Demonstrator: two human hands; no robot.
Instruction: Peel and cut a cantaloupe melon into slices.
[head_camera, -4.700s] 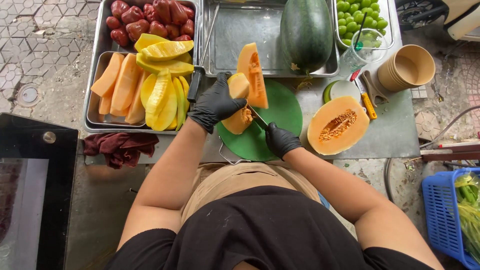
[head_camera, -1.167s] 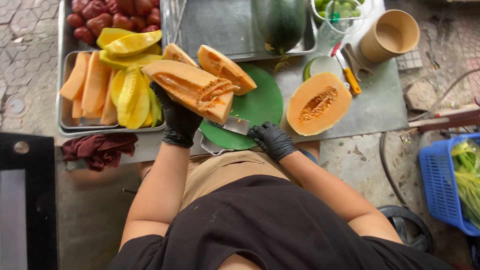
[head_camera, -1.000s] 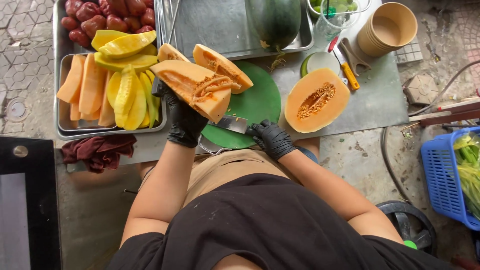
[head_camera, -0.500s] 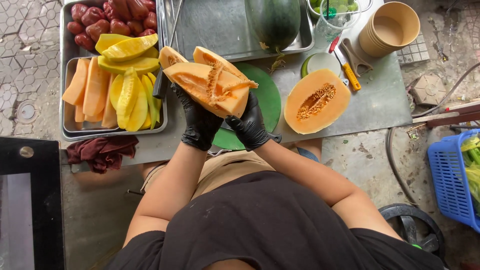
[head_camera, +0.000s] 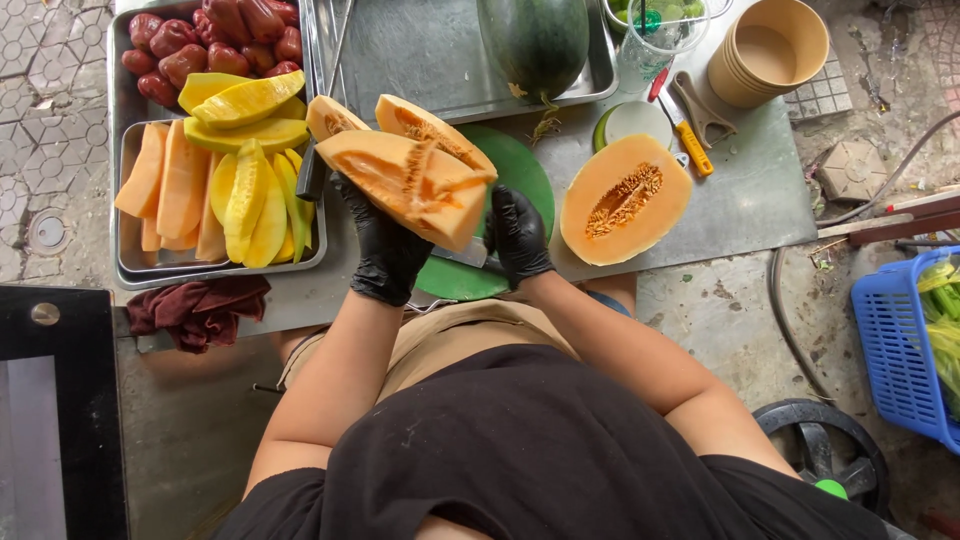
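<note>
My left hand, in a black glove, holds up a large orange melon wedge with its seeds showing. My right hand, also gloved, grips a knife whose blade lies just under the wedge's right end. Both hands hover over a round green cutting board. Two more melon wedges lie on the board behind the held one. A seeded melon half rests face up to the right of the board.
A steel tray at left holds orange and yellow fruit slices and red fruits. A dark watermelon sits in a back tray. Stacked paper cups, a peeler, a maroon cloth and a blue basket are nearby.
My right hand moved with the knife from the table's front edge up to the wedge. My left hand turned the wedge and brought it lower over the board.
</note>
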